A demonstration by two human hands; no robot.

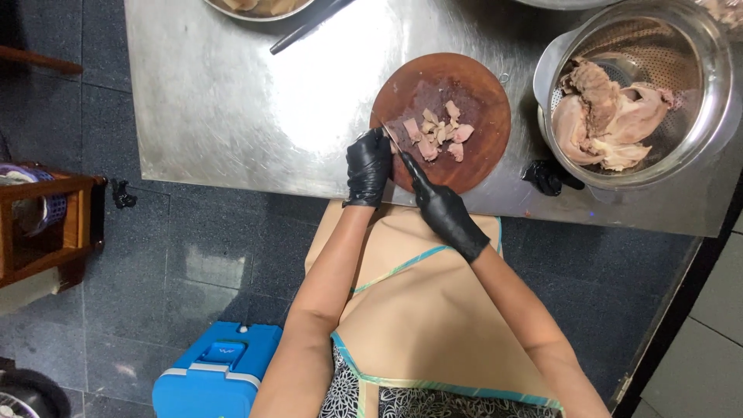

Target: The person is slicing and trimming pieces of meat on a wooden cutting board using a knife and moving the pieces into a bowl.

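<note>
— Step in hand?
— Chopping, by the look: right hand (447, 213) closed round the knife (396, 145), left hand (368, 166) curled at the board (441, 122) rim, by the table (232, 101) near edge; meat bits (439, 130) mid-board

— Next move?
— Likely steady cuts, fingers clear

— Packages, labels?
— None readable; blue cooler (217, 371) on the floor, colander (642, 93) of meat at the right corner
</note>
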